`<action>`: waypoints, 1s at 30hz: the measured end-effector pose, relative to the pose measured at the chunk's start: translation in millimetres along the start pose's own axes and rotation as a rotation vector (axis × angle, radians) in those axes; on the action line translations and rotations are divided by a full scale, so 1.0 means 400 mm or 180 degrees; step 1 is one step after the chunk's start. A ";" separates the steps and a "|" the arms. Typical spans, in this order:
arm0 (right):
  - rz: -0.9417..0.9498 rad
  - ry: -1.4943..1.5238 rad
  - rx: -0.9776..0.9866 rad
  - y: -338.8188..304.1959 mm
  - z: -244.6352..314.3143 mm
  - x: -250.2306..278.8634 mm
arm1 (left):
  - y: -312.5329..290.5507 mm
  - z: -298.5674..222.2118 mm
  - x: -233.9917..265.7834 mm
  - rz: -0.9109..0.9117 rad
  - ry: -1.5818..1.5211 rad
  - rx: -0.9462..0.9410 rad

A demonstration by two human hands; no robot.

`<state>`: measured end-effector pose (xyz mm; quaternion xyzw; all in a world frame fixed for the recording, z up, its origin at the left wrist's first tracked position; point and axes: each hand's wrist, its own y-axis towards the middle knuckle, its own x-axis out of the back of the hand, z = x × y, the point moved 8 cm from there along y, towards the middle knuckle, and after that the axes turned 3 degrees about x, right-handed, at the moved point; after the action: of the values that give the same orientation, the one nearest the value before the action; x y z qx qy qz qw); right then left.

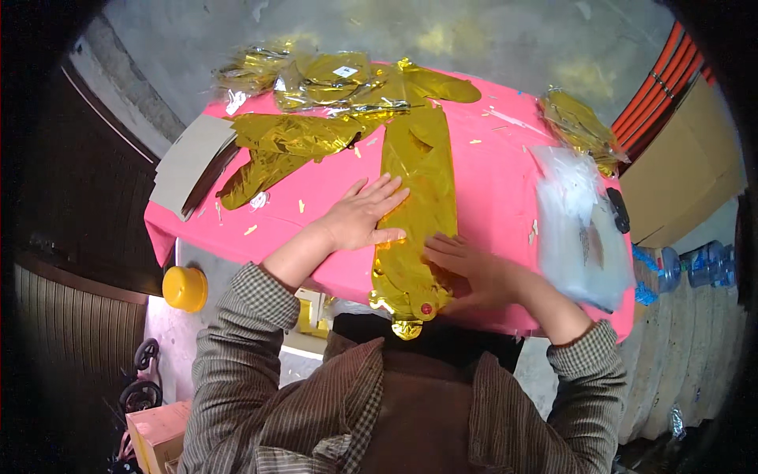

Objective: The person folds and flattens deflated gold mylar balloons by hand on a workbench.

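A long, flat gold foil balloon (422,174) lies lengthwise across the pink-covered table (493,189). Its near end, with a small red round spot, hangs over the front edge. My left hand (365,217) rests flat with fingers spread, the fingertips and thumb touching the foil's left side. At the lower right side of the foil is my right hand (474,272), slightly blurred, its fingers stretched out over the edge. Neither hand grips anything. Another crumpled gold foil balloon (296,138) lies to the left of the far end.
Bagged gold foil pieces (335,79) are heaped at the far edge; another gold packet (580,126) sits far right. A stack of clear plastic bags (584,237) lies right, a grey cardboard stack (193,162) left. Paper scraps dot the cloth. A yellow tub (185,289) stands lower left.
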<state>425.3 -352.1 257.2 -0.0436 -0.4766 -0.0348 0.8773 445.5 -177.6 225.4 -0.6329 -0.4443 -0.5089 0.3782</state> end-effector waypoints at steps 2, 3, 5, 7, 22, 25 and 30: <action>0.0134 0.0157 -0.0065 -0.021 0.011 0.010 | 0.001 0.001 0.000 0.0045 0.0005 0.0027; 0.0115 -0.0340 -0.0104 -0.030 0.020 0.010 | 0.001 0.002 0.001 0.0041 0.0017 0.0012; 0.0087 -0.0847 -0.0154 -0.039 0.039 -0.011 | -0.001 0.001 0.003 0.0030 0.0034 -0.0018; -0.0598 -0.0832 -0.0117 -0.027 0.061 -0.013 | 0.005 0.000 0.002 0.0065 0.0016 -0.0012; -0.1289 -0.1053 0.0613 0.010 0.052 -0.025 | -0.026 -0.026 0.046 -0.0821 -0.0171 -0.0335; -0.1362 -0.1030 0.0557 0.002 0.047 -0.020 | -0.037 -0.052 0.080 -0.0781 -0.0662 -0.0333; -0.1538 -0.0194 0.0155 -0.007 0.047 0.012 | -0.073 -0.057 0.081 -0.0988 -0.1050 -0.0581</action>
<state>412.0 -352.8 271.5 0.0918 -0.5002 -0.2307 0.8295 413.8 -183.6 262.6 -0.6632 -0.5441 -0.4887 0.1590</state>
